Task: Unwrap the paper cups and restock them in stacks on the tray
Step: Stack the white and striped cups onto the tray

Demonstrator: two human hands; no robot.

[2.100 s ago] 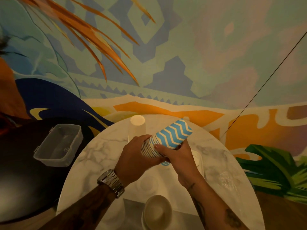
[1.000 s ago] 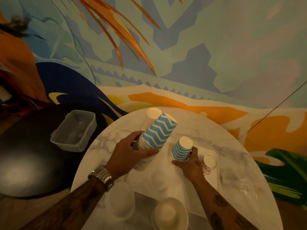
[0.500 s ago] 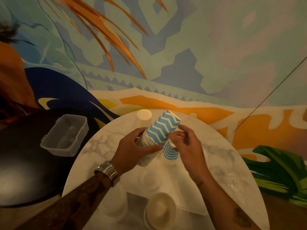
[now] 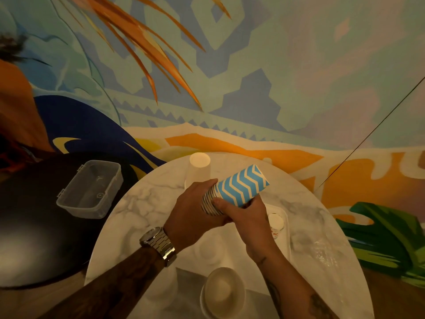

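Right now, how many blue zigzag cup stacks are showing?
1. The blue zigzag stack is held tilted above the tray, left hand at its rim end, right hand beneath. More may hide behind the hands.

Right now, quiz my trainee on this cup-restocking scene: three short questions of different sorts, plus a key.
1. True or false: the stack of blue zigzag paper cups stands upright on the tray.
2. The clear plastic container sits on: A) the marble table, B) the black table, C) the tray.
3. Fill in: the wristwatch is on the ___ wrist.
Key: 1 false, the left hand and right hand hold it tilted in the air. 2 B. 3 left.
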